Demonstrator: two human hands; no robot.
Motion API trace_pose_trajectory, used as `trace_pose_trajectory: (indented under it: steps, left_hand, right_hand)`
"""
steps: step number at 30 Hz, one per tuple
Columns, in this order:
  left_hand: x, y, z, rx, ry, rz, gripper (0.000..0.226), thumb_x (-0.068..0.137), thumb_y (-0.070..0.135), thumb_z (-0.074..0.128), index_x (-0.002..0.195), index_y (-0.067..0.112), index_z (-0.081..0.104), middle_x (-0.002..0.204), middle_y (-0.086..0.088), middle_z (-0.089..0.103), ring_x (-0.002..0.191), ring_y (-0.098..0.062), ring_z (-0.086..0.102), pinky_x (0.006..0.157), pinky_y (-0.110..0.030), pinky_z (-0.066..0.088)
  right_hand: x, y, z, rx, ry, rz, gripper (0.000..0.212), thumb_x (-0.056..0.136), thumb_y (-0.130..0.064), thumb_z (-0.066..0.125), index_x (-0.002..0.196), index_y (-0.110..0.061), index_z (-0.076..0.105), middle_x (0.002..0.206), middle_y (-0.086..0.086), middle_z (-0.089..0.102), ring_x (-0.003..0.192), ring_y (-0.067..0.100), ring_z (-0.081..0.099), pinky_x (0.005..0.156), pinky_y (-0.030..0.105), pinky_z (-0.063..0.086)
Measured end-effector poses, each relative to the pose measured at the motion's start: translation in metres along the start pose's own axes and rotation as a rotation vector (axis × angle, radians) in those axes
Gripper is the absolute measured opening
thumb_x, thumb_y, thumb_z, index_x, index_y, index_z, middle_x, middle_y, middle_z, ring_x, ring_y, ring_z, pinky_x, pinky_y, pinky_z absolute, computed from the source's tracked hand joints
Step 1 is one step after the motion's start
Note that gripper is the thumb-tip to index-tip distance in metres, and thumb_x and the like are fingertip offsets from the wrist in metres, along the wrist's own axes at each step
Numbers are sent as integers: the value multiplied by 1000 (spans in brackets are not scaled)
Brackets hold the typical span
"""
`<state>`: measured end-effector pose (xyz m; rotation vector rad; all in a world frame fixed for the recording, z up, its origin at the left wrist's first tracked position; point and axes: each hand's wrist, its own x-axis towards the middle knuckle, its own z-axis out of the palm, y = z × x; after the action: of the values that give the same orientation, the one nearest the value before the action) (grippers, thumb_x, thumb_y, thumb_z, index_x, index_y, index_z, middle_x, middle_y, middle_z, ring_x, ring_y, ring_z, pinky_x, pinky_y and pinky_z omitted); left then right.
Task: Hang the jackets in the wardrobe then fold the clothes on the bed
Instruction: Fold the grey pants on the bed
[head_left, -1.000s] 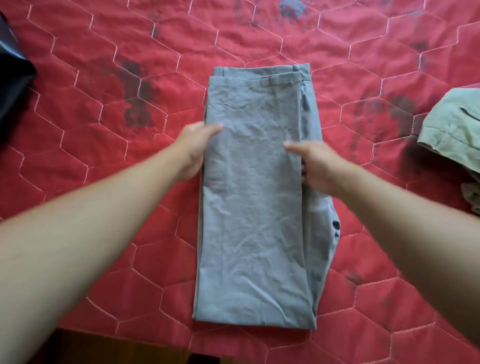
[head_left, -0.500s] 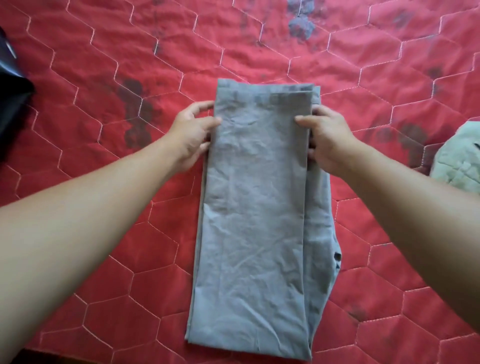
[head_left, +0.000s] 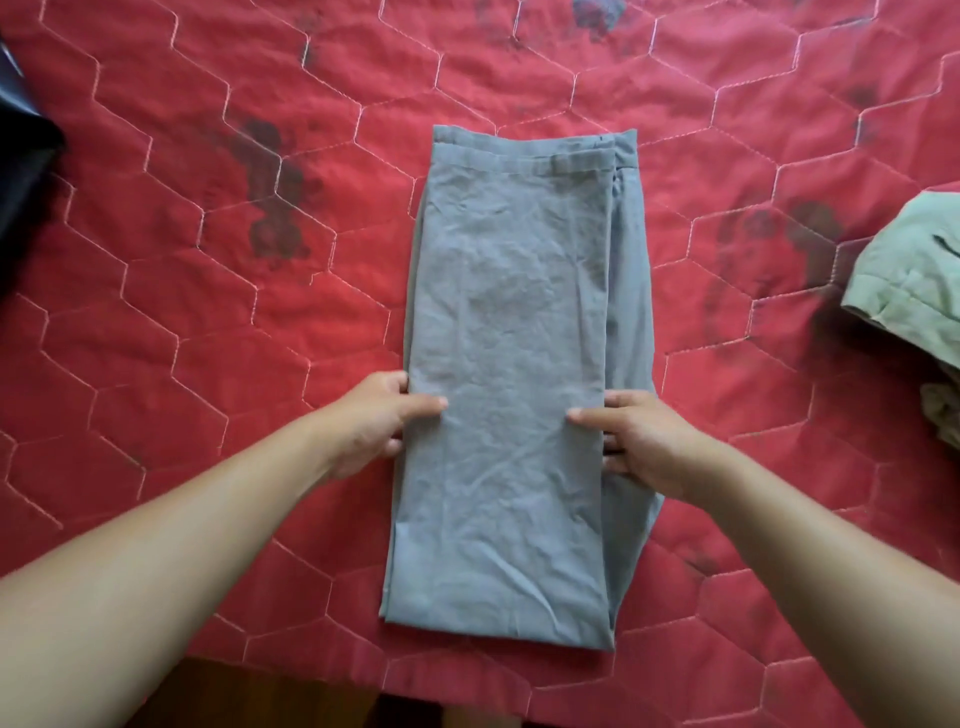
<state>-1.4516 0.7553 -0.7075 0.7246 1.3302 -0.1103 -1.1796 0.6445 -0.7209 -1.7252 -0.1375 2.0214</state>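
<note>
Lying flat on the red bed (head_left: 208, 312), the folded grey trousers (head_left: 509, 312) run lengthwise straight away from the person. The left hand (head_left: 379, 421) and right hand (head_left: 639, 441) flank them below the middle, equally near, thumbs on top and fingers (head_left: 623, 402) pinching each side edge.

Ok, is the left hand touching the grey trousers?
Touching. In the head view the thumb of the left hand lies on the left edge of the grey trousers, with no gap.
</note>
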Motion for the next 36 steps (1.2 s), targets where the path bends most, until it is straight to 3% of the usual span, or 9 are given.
trace_pose_trajectory:
  steps: [3, 6, 11, 22, 26, 30, 32, 34, 36]
  left_hand:
    - [-17, -37, 12, -4, -24, -87, 26, 94, 22, 68, 120, 17, 69, 112, 2, 77, 105, -17, 73, 90, -34, 54]
    - [-34, -62, 18, -36, -33, -144, 26, 96, 22, 66, 121, 16, 69, 112, 0, 77, 105, -19, 73, 85, -35, 56]
    - [-60, -93, 19, 142, -45, -207, 22, 100, 28, 63, 118, 18, 69, 109, 4, 77, 105, -17, 72, 94, -41, 56]
    - [-84, -120, 28, 203, 83, -183, 23, 99, 25, 66, 109, 5, 72, 108, -10, 77, 103, -25, 73, 96, -46, 57]
    - [-87, -124, 35, 282, 128, -204, 25, 97, 24, 68, 105, 0, 72, 107, -17, 76, 104, -32, 72, 94, -51, 57]
    - [-92, -129, 40, 704, 347, 15, 20, 90, 37, 69, 95, 17, 68, 91, -2, 72, 91, -33, 68, 82, -47, 56]
    - [-91, -136, 41, 826, 520, 187, 45, 86, 40, 72, 124, 25, 52, 115, -1, 59, 108, -28, 59, 90, -46, 53]
    - [-85, -141, 40, 935, 575, 378, 86, 86, 42, 72, 155, 35, 22, 148, -9, 33, 136, -31, 38, 104, -50, 44]
    - [-72, -143, 39, 1185, 569, 543, 93, 90, 51, 61, 161, 39, 2, 166, -15, 0, 154, -35, 6, 117, -54, 29]
  right_hand:
    - [-11, 35, 12, -13, 4, 45, 18, 91, -17, 73, 108, -13, 76, 106, 5, 79, 96, 23, 76, 90, 40, 60]
    - [-24, 64, 20, 62, -12, 90, 21, 91, -16, 74, 111, -11, 75, 109, 6, 78, 97, 23, 76, 75, 36, 63]
    - [-51, 121, 21, -37, 8, 185, 23, 89, -22, 77, 109, -13, 76, 105, 6, 79, 94, 23, 77, 73, 41, 63]
    - [-74, 148, 28, -212, 115, -28, 16, 95, -30, 71, 101, -17, 79, 99, -5, 80, 88, 13, 77, 66, 20, 57]
    - [-76, 147, 35, -500, 222, -15, 18, 93, -32, 70, 96, -15, 76, 96, -1, 78, 89, 19, 73, 78, 37, 59]
    - [-86, 145, 47, -1076, 517, -178, 27, 87, -42, 62, 94, -21, 46, 85, -2, 61, 81, 29, 62, 66, 43, 51]
    - [-87, 145, 45, -1162, 646, -413, 41, 84, -37, 67, 113, -24, 40, 97, 0, 55, 89, 30, 59, 66, 43, 51]
    - [-78, 142, 37, -1296, 737, -620, 66, 81, -33, 72, 137, -22, 39, 120, 10, 51, 107, 34, 54, 78, 48, 53]
    - [-64, 136, 24, -1435, 755, -654, 77, 87, -41, 65, 154, -21, 34, 152, 21, 36, 139, 41, 37, 107, 56, 41]
